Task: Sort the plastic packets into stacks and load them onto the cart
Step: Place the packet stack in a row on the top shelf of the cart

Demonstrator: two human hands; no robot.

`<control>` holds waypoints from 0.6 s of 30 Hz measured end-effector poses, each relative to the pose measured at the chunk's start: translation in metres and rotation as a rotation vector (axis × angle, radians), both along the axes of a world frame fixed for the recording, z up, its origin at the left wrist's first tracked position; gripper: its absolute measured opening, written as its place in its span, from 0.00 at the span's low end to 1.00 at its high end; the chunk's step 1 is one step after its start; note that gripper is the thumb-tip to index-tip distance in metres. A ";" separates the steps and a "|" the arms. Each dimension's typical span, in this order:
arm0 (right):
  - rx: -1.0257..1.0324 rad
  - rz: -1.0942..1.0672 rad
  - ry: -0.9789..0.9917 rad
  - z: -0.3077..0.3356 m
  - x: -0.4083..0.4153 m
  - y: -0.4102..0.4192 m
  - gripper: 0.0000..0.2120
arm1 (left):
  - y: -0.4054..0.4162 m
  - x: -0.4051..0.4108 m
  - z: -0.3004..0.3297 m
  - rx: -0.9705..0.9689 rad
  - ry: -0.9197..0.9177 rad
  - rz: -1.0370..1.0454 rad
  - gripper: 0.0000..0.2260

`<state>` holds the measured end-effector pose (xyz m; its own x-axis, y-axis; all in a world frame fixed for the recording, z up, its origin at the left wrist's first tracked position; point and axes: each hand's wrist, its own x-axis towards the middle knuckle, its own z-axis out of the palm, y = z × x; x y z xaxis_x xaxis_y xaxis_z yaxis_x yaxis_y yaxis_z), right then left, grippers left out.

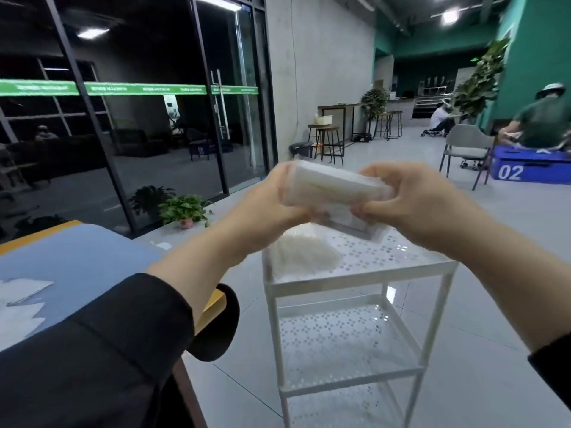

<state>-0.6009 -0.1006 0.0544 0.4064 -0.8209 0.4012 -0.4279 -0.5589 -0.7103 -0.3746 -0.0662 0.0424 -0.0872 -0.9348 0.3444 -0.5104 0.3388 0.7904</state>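
Both hands clamp one stack of plastic packets (336, 188) from its two ends: the left hand (272, 202) curls round the near-left end, the right hand (411, 199) pinches the far-right end with its fingers tucked under. The stack hangs in the air above the top shelf of the white cart (364, 270), not yet resting on it. Below and to the left of the grip an earlier pile of packets (304, 254) already lies on that shelf; the bare perforated patch beneath the right hand looks like the place for this one. To do the step well, I judge, keep the squeeze even at both ends so the slippery film does not fan out, lower the stack flat, and let go only once it sits level. The packets are thin, translucent and glossy; the shelf is rigid, white and dotted with holes. More loose packets (21, 304) lie on the blue table (92, 261), well left of the grip.
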 end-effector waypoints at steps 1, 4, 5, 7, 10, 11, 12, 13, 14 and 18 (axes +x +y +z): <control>-0.014 -0.054 0.005 -0.004 0.000 -0.012 0.12 | -0.007 0.001 0.000 0.011 -0.041 0.059 0.31; -0.072 -0.278 0.158 -0.020 0.000 -0.043 0.16 | -0.019 0.007 -0.007 -0.050 -0.318 0.254 0.34; -0.099 -0.339 0.226 -0.026 0.002 -0.050 0.17 | -0.021 0.008 -0.010 -0.063 -0.477 0.273 0.35; -0.166 -0.408 0.305 -0.039 0.008 -0.061 0.18 | -0.029 0.006 -0.016 -0.029 -0.819 0.248 0.41; -0.241 -0.413 0.331 -0.057 0.022 -0.075 0.16 | -0.046 -0.001 -0.026 0.033 -1.107 0.212 0.48; -0.257 -0.410 0.345 -0.061 0.026 -0.079 0.15 | -0.053 -0.004 -0.030 0.038 -1.152 0.213 0.49; -0.269 -0.409 0.360 -0.063 0.031 -0.083 0.13 | -0.059 -0.006 -0.033 0.031 -1.188 0.219 0.50; -0.276 -0.409 0.373 -0.065 0.035 -0.087 0.12 | -0.065 -0.006 -0.037 0.026 -1.221 0.227 0.50; -0.277 -0.410 0.388 -0.067 0.040 -0.090 0.11 | -0.071 -0.007 -0.040 0.022 -1.250 0.236 0.50; -0.277 -0.377 0.457 -0.077 0.053 -0.097 0.12 | -0.085 -0.010 -0.043 0.008 -1.298 0.271 0.47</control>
